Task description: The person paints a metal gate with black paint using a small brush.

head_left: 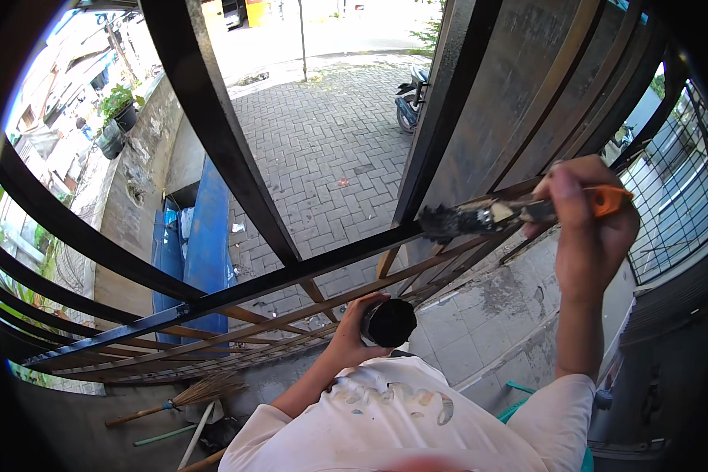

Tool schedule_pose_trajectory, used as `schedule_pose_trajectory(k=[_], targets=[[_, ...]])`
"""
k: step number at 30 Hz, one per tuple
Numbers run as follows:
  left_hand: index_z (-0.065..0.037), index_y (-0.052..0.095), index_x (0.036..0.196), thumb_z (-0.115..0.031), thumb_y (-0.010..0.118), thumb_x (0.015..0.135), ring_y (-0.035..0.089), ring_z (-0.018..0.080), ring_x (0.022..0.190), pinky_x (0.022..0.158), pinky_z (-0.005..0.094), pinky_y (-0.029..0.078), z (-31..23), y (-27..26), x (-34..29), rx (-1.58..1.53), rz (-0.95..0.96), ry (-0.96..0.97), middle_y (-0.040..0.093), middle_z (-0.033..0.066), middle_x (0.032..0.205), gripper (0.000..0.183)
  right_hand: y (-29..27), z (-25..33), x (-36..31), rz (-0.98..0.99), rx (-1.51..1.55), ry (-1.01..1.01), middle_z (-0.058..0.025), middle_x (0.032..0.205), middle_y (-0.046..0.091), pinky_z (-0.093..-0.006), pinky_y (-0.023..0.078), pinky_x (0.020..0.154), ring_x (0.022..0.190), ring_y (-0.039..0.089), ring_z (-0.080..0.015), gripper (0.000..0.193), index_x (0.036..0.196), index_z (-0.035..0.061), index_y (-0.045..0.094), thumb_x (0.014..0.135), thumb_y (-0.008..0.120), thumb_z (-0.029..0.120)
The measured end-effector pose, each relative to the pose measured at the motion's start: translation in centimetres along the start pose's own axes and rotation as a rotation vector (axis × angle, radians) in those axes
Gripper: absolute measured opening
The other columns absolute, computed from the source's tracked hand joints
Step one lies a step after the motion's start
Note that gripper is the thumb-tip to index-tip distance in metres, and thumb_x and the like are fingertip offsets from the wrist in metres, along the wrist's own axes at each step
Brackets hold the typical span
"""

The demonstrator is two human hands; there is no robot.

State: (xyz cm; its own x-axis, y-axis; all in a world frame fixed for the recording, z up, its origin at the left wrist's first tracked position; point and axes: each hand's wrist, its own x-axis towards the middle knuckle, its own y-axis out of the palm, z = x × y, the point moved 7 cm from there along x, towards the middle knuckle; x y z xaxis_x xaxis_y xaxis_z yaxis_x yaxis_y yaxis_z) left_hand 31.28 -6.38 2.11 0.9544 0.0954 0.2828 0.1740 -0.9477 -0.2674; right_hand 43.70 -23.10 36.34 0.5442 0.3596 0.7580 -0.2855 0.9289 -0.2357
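Observation:
My right hand (586, 224) is closed round the orange handle of a paintbrush (480, 219), whose bristles are coated in black. The bristle tip lies at the metal gate (346, 258), by the spot where an upright bar meets the black crossbar; I cannot tell whether it touches. Below that crossbar, close to my chest, my left hand (352, 330) grips a can (389, 323) with a dark, black-looking inside. Several upright bars and the crossbar look glossy black, while the lower slats are brown.
Past the gate, a blue bin (207, 236) stands beside a low wall (134, 173), and a motorbike (409, 101) is parked on the paving (322, 149). A straw broom (200, 393) and several poles lie at lower left. At right is a wire grid (680, 189).

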Motion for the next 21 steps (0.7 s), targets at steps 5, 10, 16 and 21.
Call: schedule_pose_trajectory(k=[5, 10, 16, 21], targets=[[-0.007, 0.046, 0.146, -0.025, 0.091, 0.062, 0.048, 0.0320, 0.136, 0.117, 0.0432, 0.034, 0.5, 0.0, 0.4, -0.117, -0.009, -0.030, 0.055, 0.0127, 0.143, 0.097, -3.1, 0.9, -0.9, -0.195, -0.179, -0.117, -0.0077, 0.077, 0.067, -0.0236, 0.051, 0.052, 0.060, 0.064, -0.0125, 0.007, 0.092, -0.0024, 0.067, 0.094, 0.067, 0.005], [-0.008, 0.046, 0.147, -0.024, 0.090, 0.062, 0.048, 0.0320, 0.137, 0.117, 0.0433, 0.032, 1.2, 0.2, 0.7, -0.162, 0.012, -0.049, 0.055, 0.0129, 0.144, 0.097, -1.2, 1.1, -2.7, 0.026, -0.271, -0.393, -0.0134, 0.073, 0.066, -0.0296, 0.046, 0.051, 0.060, 0.061, -0.0196, 0.007, 0.088, -0.0050, 0.064, 0.089, 0.065, 0.002], [-0.008, 0.045, 0.148, -0.023, 0.089, 0.061, 0.047, 0.0321, 0.137, 0.118, 0.0433, 0.031, 0.8, 0.3, 0.9, -0.144, 0.045, -0.046, 0.054, 0.0131, 0.146, 0.099, 0.1, 1.8, -6.4, 0.157, -0.351, -0.571, -0.0123, 0.074, 0.067, -0.0370, 0.054, 0.057, 0.064, 0.063, -0.0239, 0.008, 0.096, -0.0002, 0.060, 0.093, 0.062, 0.007], [-0.007, 0.046, 0.147, -0.022, 0.089, 0.060, 0.047, 0.0322, 0.137, 0.118, 0.0429, 0.032, 0.8, 0.1, 0.8, -0.155, 0.055, -0.060, 0.055, 0.0133, 0.145, 0.098, 0.0, 0.7, -9.5, 0.005, -0.204, -0.655, -0.0123, 0.065, 0.058, -0.0376, 0.044, 0.046, 0.058, 0.054, -0.0234, 0.014, 0.093, -0.0013, 0.056, 0.094, 0.056, 0.012]])
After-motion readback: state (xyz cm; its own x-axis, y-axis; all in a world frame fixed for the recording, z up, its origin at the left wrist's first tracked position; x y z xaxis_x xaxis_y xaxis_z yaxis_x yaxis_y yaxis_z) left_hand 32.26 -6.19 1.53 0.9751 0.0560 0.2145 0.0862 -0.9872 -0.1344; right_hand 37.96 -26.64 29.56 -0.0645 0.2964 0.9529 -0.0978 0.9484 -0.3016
